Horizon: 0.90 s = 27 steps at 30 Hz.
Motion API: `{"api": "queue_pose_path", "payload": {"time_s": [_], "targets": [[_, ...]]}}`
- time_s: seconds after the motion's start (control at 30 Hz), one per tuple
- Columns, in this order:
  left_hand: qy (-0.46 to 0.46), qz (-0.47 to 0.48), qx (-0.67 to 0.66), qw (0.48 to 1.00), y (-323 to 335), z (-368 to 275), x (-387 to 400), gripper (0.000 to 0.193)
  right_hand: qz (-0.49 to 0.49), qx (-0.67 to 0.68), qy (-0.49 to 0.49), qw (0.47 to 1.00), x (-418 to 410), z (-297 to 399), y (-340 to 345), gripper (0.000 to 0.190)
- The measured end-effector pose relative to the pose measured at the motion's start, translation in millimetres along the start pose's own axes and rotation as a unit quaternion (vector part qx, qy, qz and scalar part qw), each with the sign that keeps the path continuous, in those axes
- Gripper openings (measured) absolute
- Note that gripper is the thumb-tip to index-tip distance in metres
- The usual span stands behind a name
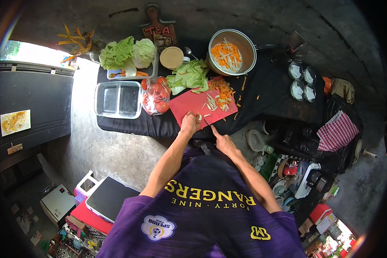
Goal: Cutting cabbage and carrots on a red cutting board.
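Observation:
On a red cutting board point(188, 104) my left hand point(191, 124) pinches a pale piece of vegetable point(199, 117). My right hand point(226, 143) grips a knife point(207, 122), its index finger stretched forward; the handle is mostly hidden in the palm. The thin blade points at the board near my left fingers. Pale cut strips point(211, 102) lie in the board's middle. Shredded carrot point(224, 92) is heaped at its far right corner. Leafy cabbage point(192, 75) rests against the board's far left edge. Beyond it, a metal pot point(248, 66) contains orange and white strips.
Left of the board are a bag of tomatoes point(157, 96) and a divided glass container point(98, 109). A plastic tub point(153, 72) with cabbage and carrots stands behind them, beside a round-lidded container point(171, 58). Several glasses point(297, 90) stand at right on the black tablecloth point(271, 96).

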<state>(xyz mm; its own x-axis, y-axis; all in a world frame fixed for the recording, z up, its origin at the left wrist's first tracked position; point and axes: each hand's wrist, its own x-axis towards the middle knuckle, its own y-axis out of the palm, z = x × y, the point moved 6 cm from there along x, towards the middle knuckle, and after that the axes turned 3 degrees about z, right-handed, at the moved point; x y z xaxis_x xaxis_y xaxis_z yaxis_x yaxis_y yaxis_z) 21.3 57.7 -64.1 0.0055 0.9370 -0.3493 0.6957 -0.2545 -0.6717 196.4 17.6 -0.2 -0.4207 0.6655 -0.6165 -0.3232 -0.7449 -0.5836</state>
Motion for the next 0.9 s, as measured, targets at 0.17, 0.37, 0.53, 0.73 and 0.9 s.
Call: {"api": "queue_pose_path", "payload": {"time_s": [0.17,0.37,0.53,0.73,0.9], "targets": [[0.023,-0.039,-0.009,0.999,-4.7,-5.9,-1.5,0.017,0.017,0.009,0.007,1.000,6.0,-0.9,-5.7,0.069],[0.051,-0.018,-0.001,0.999,-7.2,-10.2,-3.8,0.015,-0.083,0.006,0.004,0.997,32.4,-20.9,-37.4,0.060],[0.023,-0.028,-0.042,0.998,-12.8,-6.4,-11.3,0.023,-0.079,0.052,-0.011,0.995,27.9,-0.8,-34.5,0.059],[-0.053,-0.010,-0.157,0.986,-12.2,-10.2,-10.7,0.014,-0.025,0.052,0.000,0.998,28.1,13.8,5.5,0.067],[-0.072,-0.027,-0.173,0.982,-5.0,-0.9,-8.4,0.012,-0.001,0.015,0.031,0.999,33.2,19.0,-2.7,0.069]]}}
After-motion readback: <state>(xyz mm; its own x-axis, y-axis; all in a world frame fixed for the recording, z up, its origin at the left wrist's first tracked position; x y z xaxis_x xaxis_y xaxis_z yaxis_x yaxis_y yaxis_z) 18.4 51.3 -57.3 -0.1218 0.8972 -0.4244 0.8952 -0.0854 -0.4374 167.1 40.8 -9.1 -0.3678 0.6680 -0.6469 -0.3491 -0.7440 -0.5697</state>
